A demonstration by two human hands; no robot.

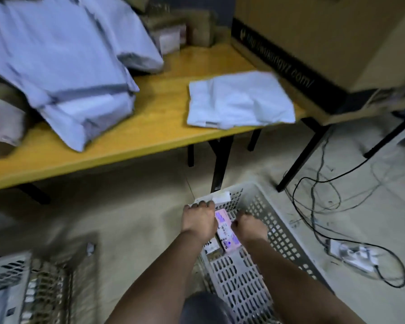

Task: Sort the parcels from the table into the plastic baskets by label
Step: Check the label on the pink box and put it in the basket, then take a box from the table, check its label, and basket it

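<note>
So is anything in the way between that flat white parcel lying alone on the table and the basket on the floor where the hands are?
Nothing visible blocks it. The white parcel lies by the table's front edge, and the basket sits open below, though both hands and a labelled parcel fill its far end.

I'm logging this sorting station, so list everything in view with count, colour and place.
table: one, yellow top, black legs, upper half
poly mailers: a pile, pale grey, table's left
single mailer: one, pale grey, table's right
brown parcels: several, table's far side
cardboard box: one, brown, top right
white basket: one, floor, centre
pink-labelled parcel: one, inside that basket
second basket: one, white, bottom left
cables: black, floor right
left hand: on basket's rim
right hand: curled, inside basket
</note>
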